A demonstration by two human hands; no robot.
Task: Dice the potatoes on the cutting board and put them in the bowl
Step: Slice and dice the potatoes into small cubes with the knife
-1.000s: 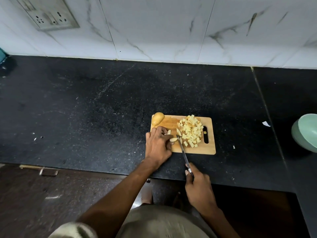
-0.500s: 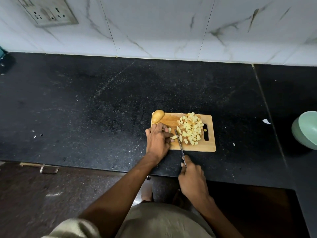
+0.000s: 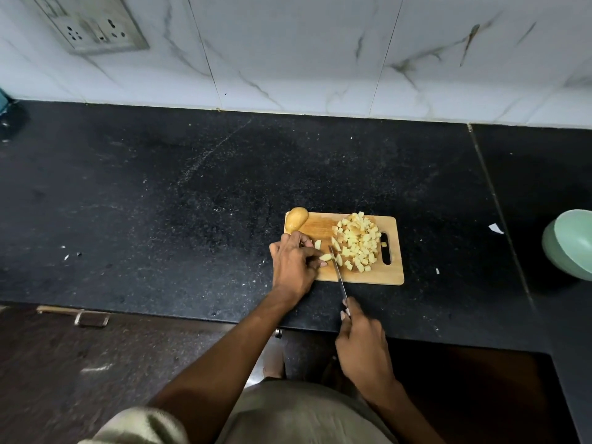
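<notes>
A wooden cutting board (image 3: 323,227) lies on the black counter. A pile of diced potato (image 3: 357,243) covers its right half, and a whole unpeeled potato (image 3: 296,218) sits at its far left corner. My left hand (image 3: 293,265) rests on the board's left side and pinches a potato piece (image 3: 326,257) with its fingertips. My right hand (image 3: 362,344) grips the handle of a knife (image 3: 337,267), whose blade lies on the board right beside that piece. A pale green bowl (image 3: 570,243) stands at the right edge of the view.
The black stone counter (image 3: 192,203) stretches wide to the left, with small scraps scattered on it. A white scrap (image 3: 496,228) lies between board and bowl. The marble-tiled wall (image 3: 304,49) with a socket panel (image 3: 96,27) runs behind. A drawer handle (image 3: 91,317) sits below the counter edge.
The knife blade has shifted slightly beside the held piece between cuts. My left hand stays on the piece; the pile and the whole potato have not moved.
</notes>
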